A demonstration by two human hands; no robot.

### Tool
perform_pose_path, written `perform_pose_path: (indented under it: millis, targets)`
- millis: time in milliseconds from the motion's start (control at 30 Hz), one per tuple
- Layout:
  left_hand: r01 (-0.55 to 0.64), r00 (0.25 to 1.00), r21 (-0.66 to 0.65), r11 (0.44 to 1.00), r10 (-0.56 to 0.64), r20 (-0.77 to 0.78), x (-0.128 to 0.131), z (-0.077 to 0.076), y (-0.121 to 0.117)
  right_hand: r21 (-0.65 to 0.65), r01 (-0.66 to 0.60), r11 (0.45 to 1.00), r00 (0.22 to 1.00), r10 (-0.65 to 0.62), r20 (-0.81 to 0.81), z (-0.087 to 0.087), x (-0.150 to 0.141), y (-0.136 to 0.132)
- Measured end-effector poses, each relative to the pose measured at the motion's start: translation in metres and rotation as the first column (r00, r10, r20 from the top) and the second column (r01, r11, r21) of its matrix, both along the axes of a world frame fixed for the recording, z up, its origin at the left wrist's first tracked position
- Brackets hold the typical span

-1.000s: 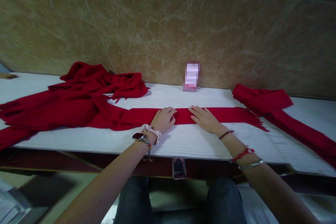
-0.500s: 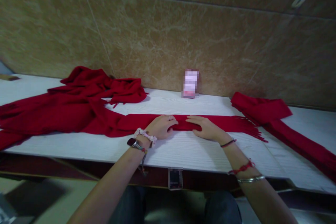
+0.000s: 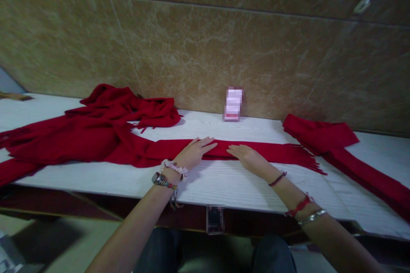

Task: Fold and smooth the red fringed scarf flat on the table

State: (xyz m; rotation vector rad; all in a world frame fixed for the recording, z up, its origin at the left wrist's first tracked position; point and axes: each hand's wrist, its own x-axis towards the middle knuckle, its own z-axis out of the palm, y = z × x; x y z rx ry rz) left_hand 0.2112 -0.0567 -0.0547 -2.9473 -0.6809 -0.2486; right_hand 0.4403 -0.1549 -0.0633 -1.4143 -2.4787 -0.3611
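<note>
A long red fringed scarf [image 3: 275, 152] lies stretched across the white table [image 3: 224, 183]. My left hand [image 3: 194, 152] rests flat on it with fingers stretched out, pointing right. Just to its right, my right hand [image 3: 246, 156] also lies flat and open on the scarf, fingers pointing left toward the other hand. The scarf's fringed end [image 3: 307, 160] sits to the right of my right hand. Its left part runs into a heap of red scarves [image 3: 96, 130].
Another red scarf [image 3: 346, 153] lies folded at the right and trails toward the table's right edge. A small pink blurred box [image 3: 233, 104] stands against the brown tiled wall [image 3: 205, 42]. The table's front edge is close to my knees.
Both hands went from lying flat to bunching the scarf slightly, and now lie flat again with fingers stretched out. The view tilted a little.
</note>
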Motion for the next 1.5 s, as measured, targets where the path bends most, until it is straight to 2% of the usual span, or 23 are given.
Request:
perform_pose_path:
  millis: [100, 167, 333, 467, 600, 733, 867, 1000, 1067, 1200, 1333, 1500]
  targets:
    - [-0.017, 0.995, 0.083, 0.996, 0.008, 0.099, 0.000, 0.009, -0.002, 0.090, -0.014, 0.996, 1.000, 0.014, 0.011, 0.005, 0.004, -0.003]
    - [-0.026, 0.996, 0.096, 0.995, 0.018, 0.083, 0.001, 0.010, -0.002, 0.104, -0.021, 0.994, 1.000, 0.020, 0.008, 0.007, 0.006, -0.004]
    - [-0.058, 0.991, -0.088, 0.994, 0.047, -0.124, 0.000, -0.002, 0.007, -0.103, -0.059, 0.993, 0.998, 0.054, -0.043, 0.000, 0.012, 0.001]
    - [-0.043, 0.993, -0.143, 0.989, 0.026, -0.119, -0.010, -0.006, 0.012, -0.192, -0.042, 0.981, 0.995, 0.023, -0.100, -0.007, 0.015, 0.004]
    - [0.016, 0.994, -0.185, 0.983, -0.036, -0.104, -0.023, -0.002, 0.015, -0.240, -0.056, 0.969, 0.993, 0.029, -0.113, -0.002, 0.016, 0.001]
    - [0.100, 0.991, -0.215, 0.972, -0.117, -0.070, -0.034, -0.001, 0.020, -0.234, -0.083, 0.969, 0.993, 0.060, -0.102, 0.010, 0.018, -0.002]
    - [0.150, 0.987, -0.209, 0.966, -0.160, -0.031, -0.039, -0.005, 0.025, -0.178, -0.136, 0.975, 0.991, 0.137, -0.006, 0.021, 0.026, 0.001]
    - [0.170, 0.985, -0.184, 0.968, -0.172, 0.008, -0.042, -0.010, 0.027, -0.120, -0.170, 0.978, 0.981, 0.180, 0.073, 0.021, 0.041, 0.001]
    - [0.172, 0.985, -0.174, 0.970, -0.173, 0.010, -0.044, -0.011, 0.027, -0.125, -0.148, 0.981, 0.984, 0.158, 0.079, 0.018, 0.053, -0.001]
    - [0.164, 0.986, -0.153, 0.974, -0.165, 0.008, -0.045, -0.010, 0.026, -0.142, -0.028, 0.990, 0.998, 0.035, 0.043, 0.014, 0.077, -0.007]
    - [0.142, 0.990, -0.141, 0.980, -0.142, 0.012, -0.045, -0.007, 0.025, -0.196, 0.022, 0.980, 1.000, -0.022, 0.001, 0.017, 0.086, -0.009]
    - [-0.027, 1.000, -0.087, 0.996, 0.026, -0.006, -0.047, -0.001, 0.021, -0.271, 0.030, 0.962, 0.997, -0.049, -0.064, 0.032, 0.080, -0.020]
